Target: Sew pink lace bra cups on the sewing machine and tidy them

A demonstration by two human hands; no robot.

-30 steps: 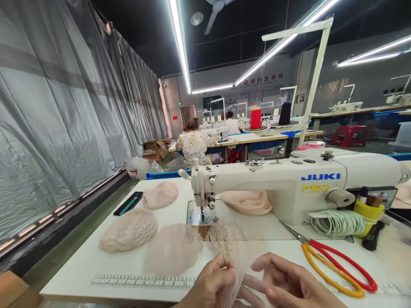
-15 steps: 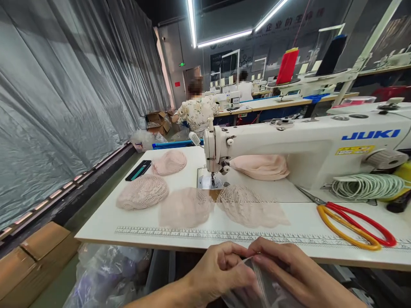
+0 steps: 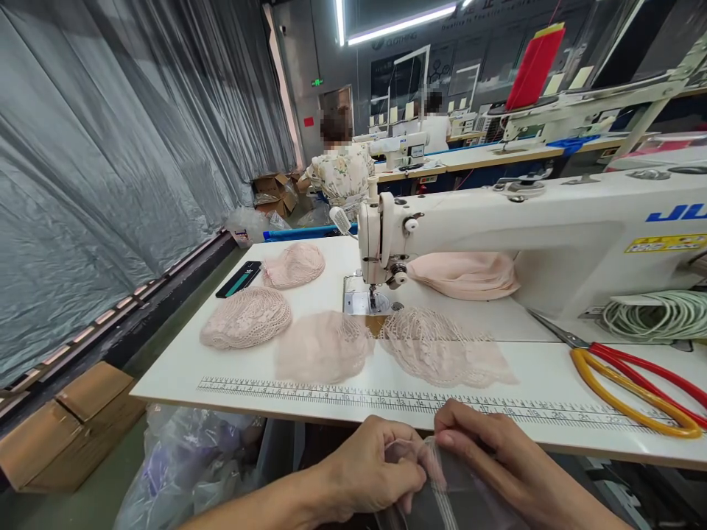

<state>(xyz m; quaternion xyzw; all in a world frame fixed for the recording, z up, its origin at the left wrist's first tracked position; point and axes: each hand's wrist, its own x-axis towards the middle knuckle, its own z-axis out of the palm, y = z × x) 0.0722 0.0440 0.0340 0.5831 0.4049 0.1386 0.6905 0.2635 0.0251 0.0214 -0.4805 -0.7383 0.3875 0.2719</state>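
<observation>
A clear bag (image 3: 191,449), lower left, held something purplish; bottom centre, both hands (image 3: 378,471) (image 3: 500,456) pinched sheer fabric (image 3: 469,493), stripes (image 3: 445,506) running downward.

Bright white light from overhead tubes (image 3: 402,25), dim grey back wall (image 3: 301,59), wide-angle stretch toward the edges.

Bare white tabletop (image 3: 171,372) leaves a path along the printed ruler (image 3: 342,395), with two lace pieces (image 3: 442,350) lying behind it. A person's left hand (image 3: 381,471) and right hand (image 3: 491,449) crowd its front edge at center. Scissors (image 3: 583,344) obstruct the right, the sewing machine (image 3: 530,217) walls off the right rear, and folded fabric (image 3: 464,277) fills the gap beneath its arm.
</observation>
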